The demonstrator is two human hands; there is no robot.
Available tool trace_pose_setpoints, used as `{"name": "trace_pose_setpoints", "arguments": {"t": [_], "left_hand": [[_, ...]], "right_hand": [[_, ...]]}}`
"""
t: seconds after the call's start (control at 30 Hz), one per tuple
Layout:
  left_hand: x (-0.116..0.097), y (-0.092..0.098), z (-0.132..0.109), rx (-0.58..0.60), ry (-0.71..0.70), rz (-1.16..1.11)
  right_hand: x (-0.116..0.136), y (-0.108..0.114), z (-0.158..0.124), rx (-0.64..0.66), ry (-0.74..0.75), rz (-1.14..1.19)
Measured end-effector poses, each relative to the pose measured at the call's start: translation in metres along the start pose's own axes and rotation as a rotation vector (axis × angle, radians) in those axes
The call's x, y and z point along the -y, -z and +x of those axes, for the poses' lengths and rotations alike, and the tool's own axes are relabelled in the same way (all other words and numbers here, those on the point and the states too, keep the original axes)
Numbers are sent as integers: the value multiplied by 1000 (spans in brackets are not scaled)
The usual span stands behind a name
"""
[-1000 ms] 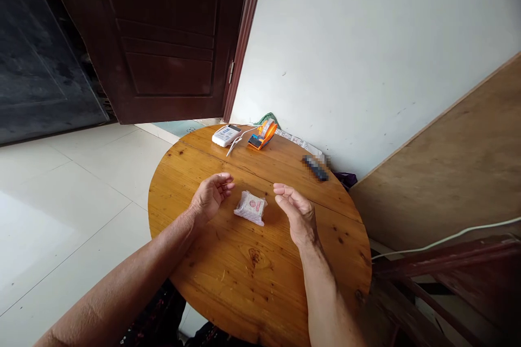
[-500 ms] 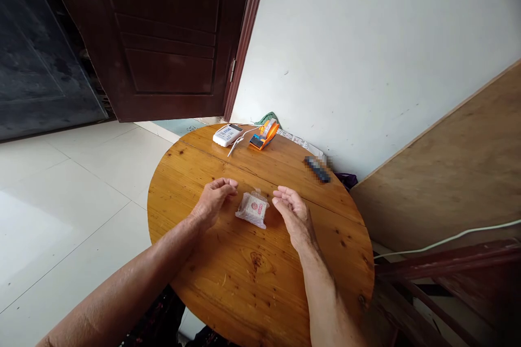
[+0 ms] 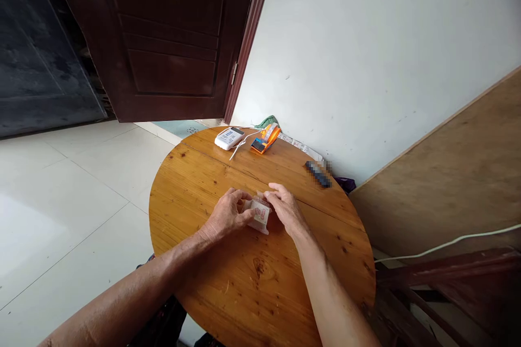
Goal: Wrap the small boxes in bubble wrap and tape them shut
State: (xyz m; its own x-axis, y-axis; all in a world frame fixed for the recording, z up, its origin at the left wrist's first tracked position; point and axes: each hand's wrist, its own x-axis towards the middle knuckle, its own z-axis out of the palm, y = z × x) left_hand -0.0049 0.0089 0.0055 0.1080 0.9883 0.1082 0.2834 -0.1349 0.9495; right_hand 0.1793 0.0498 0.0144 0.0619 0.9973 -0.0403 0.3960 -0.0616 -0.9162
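The packet (image 3: pixel 260 216) is small, squarish and white in clear wrap, with a red mark on its face. It lies about flat near the middle of the table (image 3: pixel 252 282). Its side edges are under the left hand (image 3: pixel 226 217) and right hand (image 3: pixel 287 209), and it is probably sealed.

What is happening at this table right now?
A person works at a round wooden table with both bare hands on a small white packet with red print. The left hand grips its left edge and the right hand pinches its top and right side. Whether it is lifted off the wood is unclear. At the far edge lie a white device with a cord, an orange gadget and a dark bar.
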Motion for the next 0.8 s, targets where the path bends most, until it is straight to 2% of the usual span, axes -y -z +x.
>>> {"name": "trace_pose_setpoints", "arguments": {"t": [0.07, 0.17, 0.3, 0.43, 0.57, 0.67, 0.8], "left_hand": [[1, -2, 0, 5, -20, 32], [2, -4, 0, 19, -38, 20], [1, -4, 0, 65, -36, 16], [3, -4, 1, 61, -31, 39], [8, -5, 2, 50, -49, 31], [9, -4, 2, 43, -51, 13], [8, -4, 1, 42, -57, -2]], "right_hand": [[6, -5, 0, -2, -3, 124], [12, -8, -4, -72, 52, 234], [19, -4, -11, -70, 158, 216], [27, 0, -21, -21, 292, 60], [30, -1, -36, -7, 515, -195], [26, -2, -47, -53, 703, -363], [19, -5, -57, -137, 876, -574]]}}
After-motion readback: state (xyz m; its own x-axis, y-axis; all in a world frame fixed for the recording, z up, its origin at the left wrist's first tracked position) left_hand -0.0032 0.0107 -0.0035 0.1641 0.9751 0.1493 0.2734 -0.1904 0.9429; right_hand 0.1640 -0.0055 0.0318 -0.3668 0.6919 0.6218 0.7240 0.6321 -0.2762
